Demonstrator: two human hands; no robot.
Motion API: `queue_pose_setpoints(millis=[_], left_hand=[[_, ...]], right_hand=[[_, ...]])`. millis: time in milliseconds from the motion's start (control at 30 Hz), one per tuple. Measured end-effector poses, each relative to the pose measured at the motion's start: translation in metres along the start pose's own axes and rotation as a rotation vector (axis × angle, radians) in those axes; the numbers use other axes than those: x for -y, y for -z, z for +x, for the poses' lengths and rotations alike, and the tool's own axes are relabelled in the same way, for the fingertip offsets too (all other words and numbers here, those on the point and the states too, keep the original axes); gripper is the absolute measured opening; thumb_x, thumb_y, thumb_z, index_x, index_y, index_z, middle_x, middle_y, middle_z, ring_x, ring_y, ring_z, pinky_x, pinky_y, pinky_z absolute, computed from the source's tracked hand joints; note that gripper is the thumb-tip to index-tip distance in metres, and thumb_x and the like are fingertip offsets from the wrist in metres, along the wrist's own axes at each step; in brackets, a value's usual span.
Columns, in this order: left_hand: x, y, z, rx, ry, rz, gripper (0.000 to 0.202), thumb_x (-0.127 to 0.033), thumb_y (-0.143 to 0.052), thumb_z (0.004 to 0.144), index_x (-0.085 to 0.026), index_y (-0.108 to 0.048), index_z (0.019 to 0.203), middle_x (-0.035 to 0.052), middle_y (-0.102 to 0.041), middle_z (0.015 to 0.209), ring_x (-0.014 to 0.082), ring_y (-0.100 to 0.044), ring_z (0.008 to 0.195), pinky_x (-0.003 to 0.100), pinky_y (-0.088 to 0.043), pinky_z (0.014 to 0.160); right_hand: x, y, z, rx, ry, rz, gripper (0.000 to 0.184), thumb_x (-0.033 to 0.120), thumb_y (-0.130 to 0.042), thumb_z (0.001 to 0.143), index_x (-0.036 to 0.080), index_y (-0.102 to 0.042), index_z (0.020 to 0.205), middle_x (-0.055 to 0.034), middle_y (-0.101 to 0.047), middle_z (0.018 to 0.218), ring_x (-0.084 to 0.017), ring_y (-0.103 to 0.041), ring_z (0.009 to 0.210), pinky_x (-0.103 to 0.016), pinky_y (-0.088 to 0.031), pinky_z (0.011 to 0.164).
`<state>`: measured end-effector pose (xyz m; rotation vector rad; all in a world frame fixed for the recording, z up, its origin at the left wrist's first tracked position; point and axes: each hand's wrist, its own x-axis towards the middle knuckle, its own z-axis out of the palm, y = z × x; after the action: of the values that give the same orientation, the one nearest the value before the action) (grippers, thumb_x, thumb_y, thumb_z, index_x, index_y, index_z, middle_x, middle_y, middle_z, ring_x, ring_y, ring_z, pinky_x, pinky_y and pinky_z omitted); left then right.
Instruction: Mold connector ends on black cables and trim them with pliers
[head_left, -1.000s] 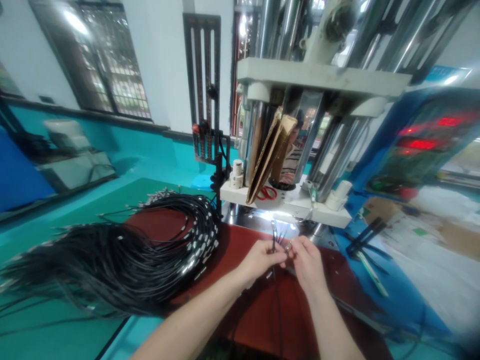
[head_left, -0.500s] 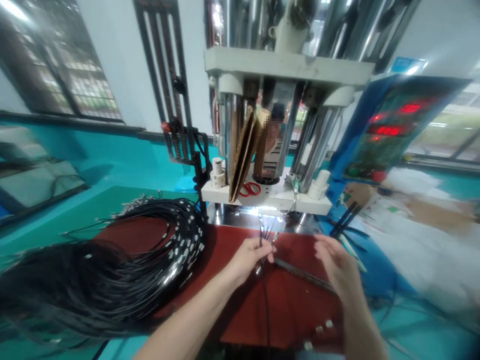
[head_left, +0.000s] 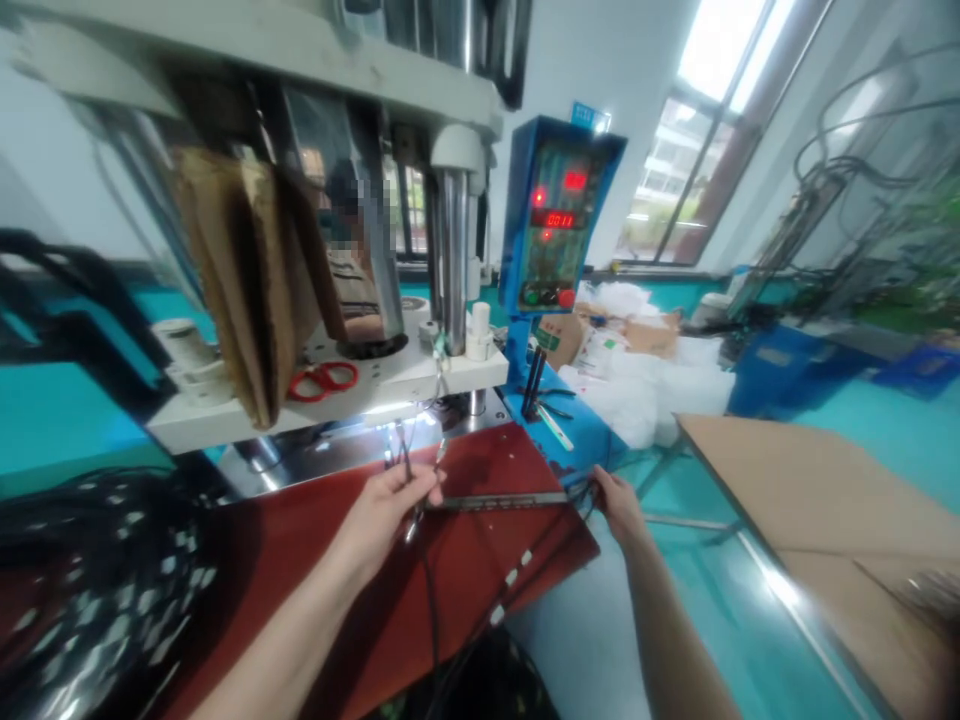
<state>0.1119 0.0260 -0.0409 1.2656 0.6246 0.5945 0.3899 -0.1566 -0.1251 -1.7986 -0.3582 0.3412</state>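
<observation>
My left hand [head_left: 390,505] is closed on a small bunch of black cable ends [head_left: 405,455] that stick up just in front of the press machine [head_left: 337,300]. My right hand [head_left: 616,503] is out at the right corner of the red mat [head_left: 315,560], fingers curled round a black cable [head_left: 495,500] that runs taut back to the left hand. More black cables trail down over the mat toward me.
A big coil of black cables [head_left: 82,590] lies at the left. Red scissors [head_left: 322,380] and cardboard [head_left: 240,270] sit on the machine's white plate. A blue control box [head_left: 559,225] with red digits stands right of it. A cardboard-topped table [head_left: 810,490] is at the right.
My right hand has drawn away to the right, from beside the left hand to the mat's corner, stretching one cable out. The view has swung right.
</observation>
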Motion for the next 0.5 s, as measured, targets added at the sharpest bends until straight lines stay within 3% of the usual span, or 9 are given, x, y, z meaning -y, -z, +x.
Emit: queue_pose_setpoints(millis=[100,200,267,400,500], left_hand=[[-0.011,0.003,0.002,-0.04,0.007,-0.053,0.027,-0.036,-0.071,0.06,-0.013,-0.058,0.066,0.0017,-0.062,0.064,0.0103,-0.052,0.052,0.02,-0.038,0.049],[-0.033,0.0,0.007,-0.104,-0.043,-0.175,0.03,-0.035,-0.072,0.06,-0.016,-0.053,0.074,-0.0006,-0.06,0.062,0.0101,-0.054,0.055,0.019,-0.04,0.052],[-0.052,-0.008,0.01,-0.089,-0.122,-0.246,0.031,-0.035,-0.07,0.063,-0.018,-0.049,0.076,-0.0032,-0.057,0.057,0.0079,-0.05,0.048,0.018,-0.038,0.048],[-0.083,-0.031,0.003,0.008,-0.281,-0.355,0.026,-0.036,-0.062,0.071,-0.02,-0.043,0.076,-0.0098,-0.039,0.046,0.0026,-0.025,0.033,0.014,-0.019,0.034],[-0.089,-0.041,-0.009,0.0,-0.317,-0.41,0.027,-0.038,-0.062,0.071,-0.02,-0.041,0.075,-0.0104,-0.034,0.044,0.0023,-0.02,0.033,0.015,-0.012,0.034]], right_hand=[[0.028,-0.001,-0.008,0.082,0.111,0.124,0.045,0.063,-0.048,0.068,0.019,-0.05,0.058,0.001,-0.051,0.05,-0.011,-0.043,0.044,-0.025,-0.034,0.045],[0.07,0.001,-0.025,0.325,0.221,0.182,0.039,0.053,-0.049,0.077,0.019,-0.051,0.058,0.0011,-0.053,0.05,-0.01,-0.044,0.043,-0.023,-0.033,0.045],[0.097,-0.006,-0.038,0.509,0.278,0.206,0.039,0.049,-0.049,0.079,0.017,-0.052,0.057,0.001,-0.051,0.046,-0.009,-0.042,0.04,-0.022,-0.03,0.041],[0.126,-0.043,-0.065,0.766,0.354,0.279,0.042,0.046,-0.045,0.083,0.018,-0.045,0.052,0.0024,-0.044,0.039,-0.007,-0.037,0.036,-0.022,-0.024,0.038],[0.128,-0.077,-0.09,0.859,0.32,0.391,0.036,0.042,-0.041,0.086,0.02,-0.04,0.058,0.0068,-0.037,0.038,-0.007,-0.032,0.033,-0.021,-0.022,0.036]])
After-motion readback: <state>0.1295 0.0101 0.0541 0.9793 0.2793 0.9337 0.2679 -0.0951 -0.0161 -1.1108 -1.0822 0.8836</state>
